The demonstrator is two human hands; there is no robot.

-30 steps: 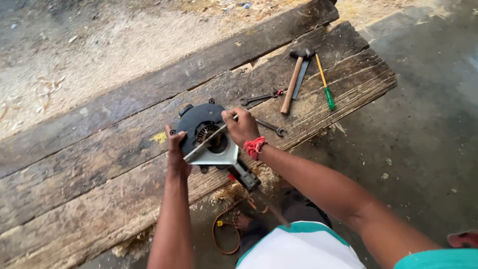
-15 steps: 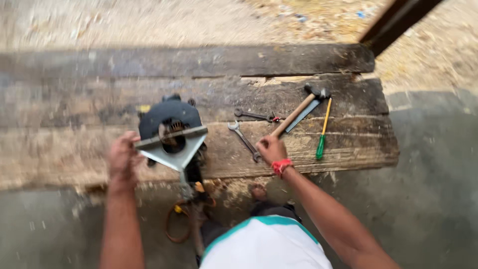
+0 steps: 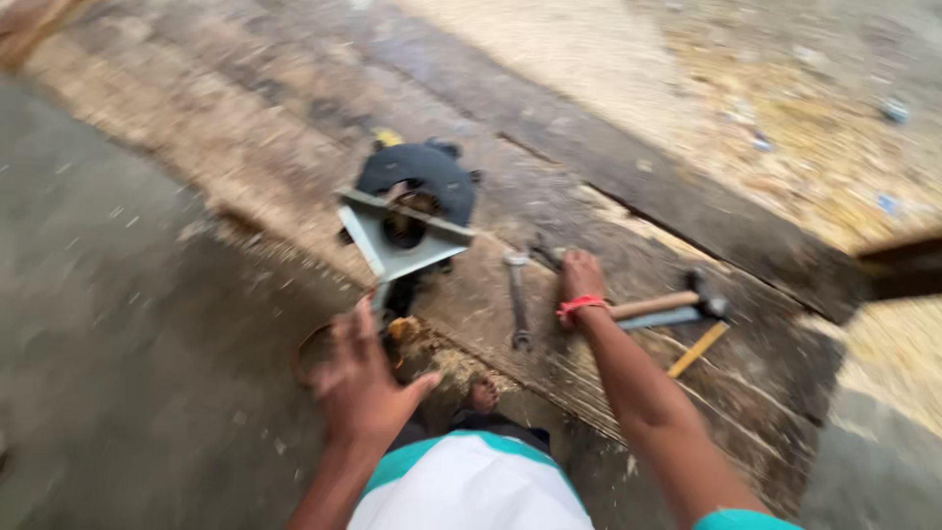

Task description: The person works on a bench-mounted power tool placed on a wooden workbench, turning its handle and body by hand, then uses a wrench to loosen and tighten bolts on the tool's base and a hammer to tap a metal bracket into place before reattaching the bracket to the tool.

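A: Locating both hands first. Where do they sit?

B: Right hand (image 3: 581,278) rests on the plank (image 3: 628,221), fingers curled; motion blur hides whether they close on anything, so the grip cannot be told. Left hand (image 3: 361,378) hangs off the plank's near edge, fingers spread, holding nothing.

A: Position of the wrench (image 3: 517,299)?

B: Flat on the plank, just beside the right hand, at its 9 o'clock. Long axis runs 12 to 6, one end toward the person. The right hand is the nearer one; the left is well apart.

A: And the saw (image 3: 410,211)?

B: At 10 o'clock from the right hand and 12 o'clock from the left, lying with its grey base plate facing up.

A: Other items?

B: Hammer (image 3: 667,304) at the right hand's 3 o'clock, handle pointing at the wrist with its red band (image 3: 581,306). A screwdriver (image 3: 699,348) lies near, at 4 o'clock. Small metal parts lie at 11 o'clock from the hand, blurred.

A: Obstructions?

B: None between right hand and wrench.
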